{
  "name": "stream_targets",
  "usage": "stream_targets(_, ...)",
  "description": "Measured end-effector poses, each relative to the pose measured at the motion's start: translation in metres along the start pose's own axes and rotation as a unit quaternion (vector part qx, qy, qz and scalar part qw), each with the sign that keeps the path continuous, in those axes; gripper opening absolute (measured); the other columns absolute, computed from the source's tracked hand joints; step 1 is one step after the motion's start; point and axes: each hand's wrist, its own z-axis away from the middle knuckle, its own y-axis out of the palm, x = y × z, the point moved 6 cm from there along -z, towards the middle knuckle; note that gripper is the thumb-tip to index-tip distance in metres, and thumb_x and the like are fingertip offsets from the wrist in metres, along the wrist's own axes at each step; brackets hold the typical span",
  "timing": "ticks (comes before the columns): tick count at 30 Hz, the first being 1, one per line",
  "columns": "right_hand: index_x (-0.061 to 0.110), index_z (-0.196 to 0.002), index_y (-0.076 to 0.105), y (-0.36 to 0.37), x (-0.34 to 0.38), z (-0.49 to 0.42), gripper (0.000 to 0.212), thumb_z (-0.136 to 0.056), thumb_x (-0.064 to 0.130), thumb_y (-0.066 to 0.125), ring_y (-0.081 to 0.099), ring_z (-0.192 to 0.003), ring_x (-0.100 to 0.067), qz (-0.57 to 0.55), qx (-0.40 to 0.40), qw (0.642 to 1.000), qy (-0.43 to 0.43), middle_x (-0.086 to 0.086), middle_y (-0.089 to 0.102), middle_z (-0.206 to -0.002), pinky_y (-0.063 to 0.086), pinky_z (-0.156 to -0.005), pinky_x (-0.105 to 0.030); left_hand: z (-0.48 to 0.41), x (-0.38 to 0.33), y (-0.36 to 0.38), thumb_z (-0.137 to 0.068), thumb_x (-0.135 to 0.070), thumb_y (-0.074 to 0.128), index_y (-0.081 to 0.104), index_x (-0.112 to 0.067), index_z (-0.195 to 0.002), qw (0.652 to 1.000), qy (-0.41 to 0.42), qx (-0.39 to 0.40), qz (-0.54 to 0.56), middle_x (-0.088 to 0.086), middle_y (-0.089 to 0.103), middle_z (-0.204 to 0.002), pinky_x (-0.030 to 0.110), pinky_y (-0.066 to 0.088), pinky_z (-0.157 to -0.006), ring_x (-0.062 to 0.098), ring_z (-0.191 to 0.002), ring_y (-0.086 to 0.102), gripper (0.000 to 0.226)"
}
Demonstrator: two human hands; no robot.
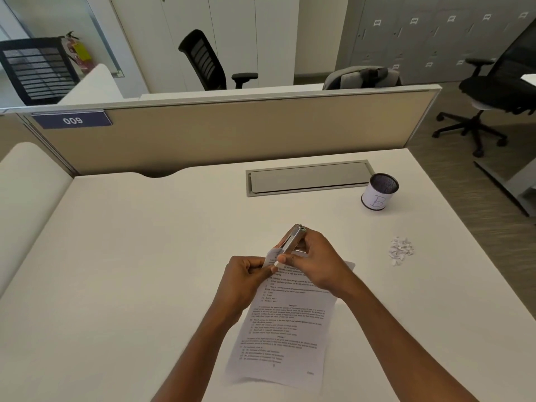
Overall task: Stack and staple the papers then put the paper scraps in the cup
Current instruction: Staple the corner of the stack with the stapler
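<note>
A stack of printed papers [285,329] lies on the white desk [130,271] in front of me. My left hand [245,281] pinches the stack's top left corner, which is lifted off the desk. My right hand [314,262] holds a small silver stapler [291,242] over that same corner. A pile of white paper scraps [400,249] sits on the desk to the right. Farther back on the right stands a mesh cup [379,192] wrapped in a white label marked "B".
A grey cable hatch [307,178] is set into the desk behind the papers. A beige partition [232,132] closes the far edge. Office chairs stand beyond it and at the right.
</note>
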Motion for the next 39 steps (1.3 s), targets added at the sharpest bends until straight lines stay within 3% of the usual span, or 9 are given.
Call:
stream_targets(15,0.023,-0.101,0.069,0.005,-0.010,0.006,0.020,-0.087,0.026,0.083,0.070,-0.099,-0.001,-0.009,-0.031,0.999,0.016,0.015,0.075,-0.101,0.054,-0.086,-0.026,-0.004,0.011,0.003,-0.101,-0.029,0.072,0.086,-0.019,-0.098,1.000,-0.004,-0.001,-0.026,0.001,0.086,-0.089,0.047,0.067,-0.086,0.023,-0.081,0.084,0.018)
stream_targets(19,0.021,-0.101,0.070,0.004,-0.014,0.005,0.019,-0.087,0.023,0.082,0.072,-0.097,0.000,-0.036,-0.016,0.999,0.007,0.010,0.079,-0.101,0.052,-0.085,-0.021,-0.007,0.014,0.004,-0.100,-0.029,0.072,0.086,-0.018,-0.099,1.000,-0.004,0.007,-0.010,0.003,0.086,-0.091,0.045,0.067,-0.086,0.025,-0.083,0.084,0.018)
stream_targets(24,0.020,-0.113,0.069,-0.007,-0.024,-0.007,0.015,-0.099,0.025,0.070,0.070,-0.116,-0.005,-0.134,-0.017,0.991,0.018,0.010,0.078,-0.119,0.054,-0.102,-0.031,-0.012,0.026,0.005,-0.101,-0.020,0.071,0.084,-0.013,-0.107,0.997,-0.044,0.025,0.050,0.005,0.086,-0.097,0.040,0.068,-0.086,0.026,-0.089,0.084,0.016)
stream_targets(27,0.017,-0.119,0.070,-0.018,-0.032,-0.020,0.019,-0.106,0.023,0.058,0.069,-0.115,-0.001,-0.159,-0.052,0.986,0.027,0.008,0.078,-0.119,0.049,-0.108,-0.026,-0.016,0.036,0.004,-0.102,-0.018,0.070,0.084,-0.010,-0.107,0.995,-0.056,0.023,0.074,0.007,0.086,-0.100,0.037,0.068,-0.084,0.028,-0.090,0.084,0.016)
stream_targets(29,0.017,-0.119,0.071,-0.023,-0.037,-0.026,0.019,-0.105,0.021,0.060,0.070,-0.112,0.001,-0.158,-0.064,0.985,0.031,0.007,0.078,-0.116,0.048,-0.109,-0.025,-0.020,0.043,0.003,-0.102,-0.018,0.070,0.084,-0.009,-0.107,0.994,-0.066,0.020,0.086,0.008,0.086,-0.100,0.038,0.068,-0.083,0.030,-0.091,0.084,0.017)
stream_targets(34,0.014,-0.105,0.076,-0.029,-0.046,-0.048,0.012,-0.094,0.019,0.075,0.075,-0.099,-0.006,-0.130,-0.113,0.984,0.037,0.002,0.080,-0.102,0.055,-0.100,-0.028,-0.031,0.065,0.001,-0.102,-0.017,0.071,0.082,-0.007,-0.109,0.989,-0.090,0.008,0.119,0.013,0.085,-0.101,0.043,0.067,-0.084,0.034,-0.091,0.083,0.017)
stream_targets(39,0.012,-0.111,0.065,-0.036,-0.048,-0.094,0.035,-0.084,0.022,0.086,0.074,-0.082,-0.026,-0.018,-0.155,0.987,0.040,-0.009,0.079,-0.090,0.055,-0.074,-0.030,-0.045,0.091,-0.002,-0.101,-0.018,0.072,0.083,-0.007,-0.107,0.982,-0.124,-0.006,0.140,0.017,0.084,-0.101,0.052,0.067,-0.087,0.041,-0.091,0.082,0.017)
